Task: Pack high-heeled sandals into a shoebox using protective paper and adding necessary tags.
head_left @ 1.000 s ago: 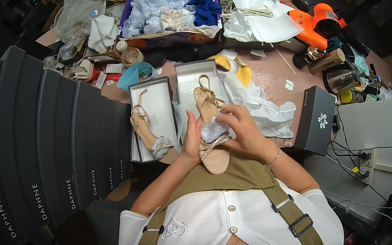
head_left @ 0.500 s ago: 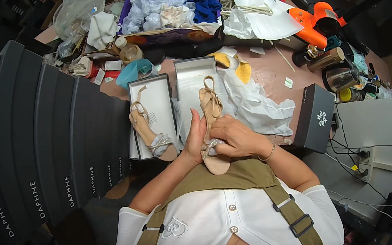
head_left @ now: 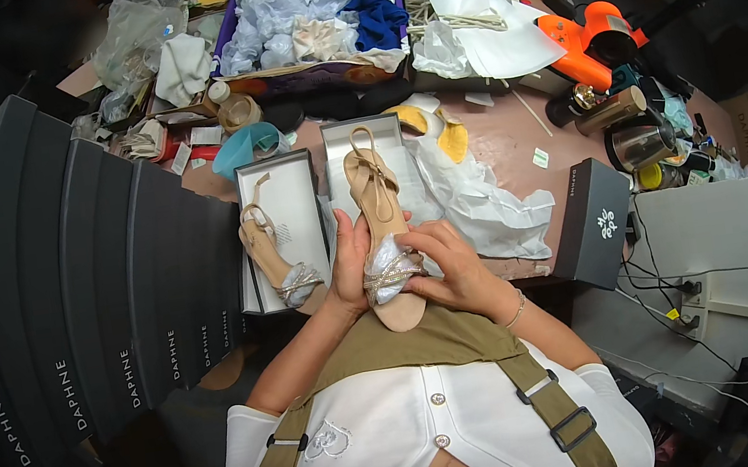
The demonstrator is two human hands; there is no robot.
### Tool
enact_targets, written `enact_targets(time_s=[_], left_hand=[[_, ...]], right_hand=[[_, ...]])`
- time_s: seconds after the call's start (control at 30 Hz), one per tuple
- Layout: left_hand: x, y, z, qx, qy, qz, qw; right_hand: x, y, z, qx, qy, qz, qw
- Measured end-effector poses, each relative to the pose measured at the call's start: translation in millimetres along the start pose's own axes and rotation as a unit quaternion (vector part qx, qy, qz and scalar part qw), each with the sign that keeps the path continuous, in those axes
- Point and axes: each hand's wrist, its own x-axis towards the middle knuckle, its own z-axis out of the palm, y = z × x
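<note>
A beige flat sandal (head_left: pixel 384 221) with glittery crossed toe straps is upright before my chest, its toe toward me. My left hand (head_left: pixel 350 264) grips its left side, thumb pointing up along the sole. Fingers of my right hand (head_left: pixel 457 268) close on the right side, at the toe straps and the wad of white tissue (head_left: pixel 386 257) tucked under them. Its matching sandal (head_left: pixel 271 259), also stuffed with tissue, rests in a shallow grey-and-white shoe box (head_left: pixel 295 185) to the left. Behind the held sandal stands a second open box (head_left: pixel 336 143) lined with white paper.
Stacked dark shoe boxes (head_left: pixel 102 272) rise along the left. Crumpled white paper (head_left: pixel 485 204) and a dark box lid (head_left: pixel 594 222) lie to the right. Farther back are a carton of tissue wads (head_left: pixel 304 78), a blue cup (head_left: pixel 238 152) and an orange heat gun (head_left: pixel 590 36).
The sandal has turned more face-on and shifted slightly left. My right hand has drawn back from over the straps to the side, so the tissue beneath them shows more fully.
</note>
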Motion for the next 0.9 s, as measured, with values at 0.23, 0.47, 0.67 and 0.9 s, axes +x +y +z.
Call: enact_targets(time_s=[0.23, 0.47, 0.67, 0.9], left_hand=[[6.4, -2.1, 10.9, 0.022, -0.032, -0.021, 0.999], [13.7, 6.0, 12.0, 0.023, -0.083, -0.024, 0.996], [18.9, 12.0, 10.4, 0.083, -0.12, -0.038, 0.989], [9.5, 8.3, 12.0, 0.107, -0.12, 0.002, 0.987]], right_hand=[[7.6, -7.4, -29.1, -0.084, -0.114, 0.011, 0.99], [-6.1, 4.2, -35.9, 0.063, -0.039, 0.012, 0.997], [-11.1, -0.4, -35.2, 0.028, -0.005, -0.006, 1.0], [-32.7, 4.2, -7.2, -0.043, 0.059, 0.02, 0.997]])
